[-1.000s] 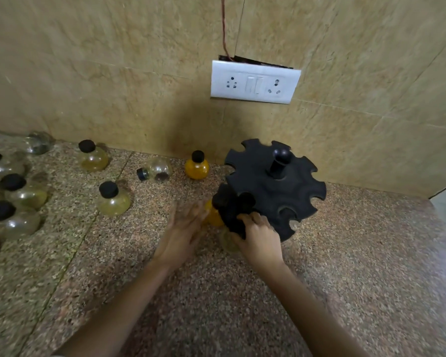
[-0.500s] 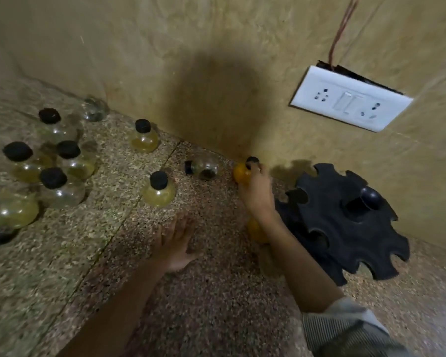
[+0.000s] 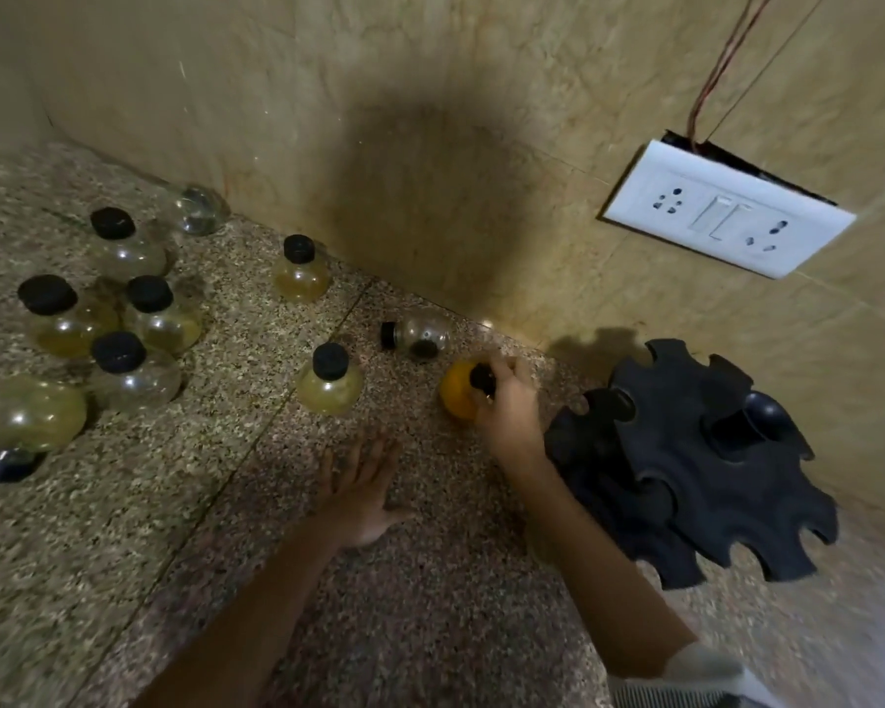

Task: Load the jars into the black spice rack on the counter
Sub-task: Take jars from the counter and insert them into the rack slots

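The black spice rack point(image 3: 696, 467) stands at the right of the granite counter, its notched discs seen from above. My right hand point(image 3: 507, 406) is closed around the black cap of an orange-filled jar point(image 3: 458, 396) just left of the rack. My left hand point(image 3: 361, 490) rests flat on the counter with fingers spread, holding nothing. A yellowish jar point(image 3: 329, 383) stands left of the orange one. A clear jar point(image 3: 415, 335) lies on its side behind them. Another yellow jar point(image 3: 300, 270) stands by the wall. Several more jars point(image 3: 118, 319) cluster at the far left.
The tiled wall point(image 3: 430, 145) runs close behind the jars and the rack. A white switch and socket plate point(image 3: 726, 217) with loose wires hangs on it above the rack. Bare granite counter point(image 3: 404, 605) stretches in front of my hands.
My right hand left the rack, reached to the orange jar by the wall and now holds it by the cap, drawn slightly toward me. My left hand stayed flat on the counter.
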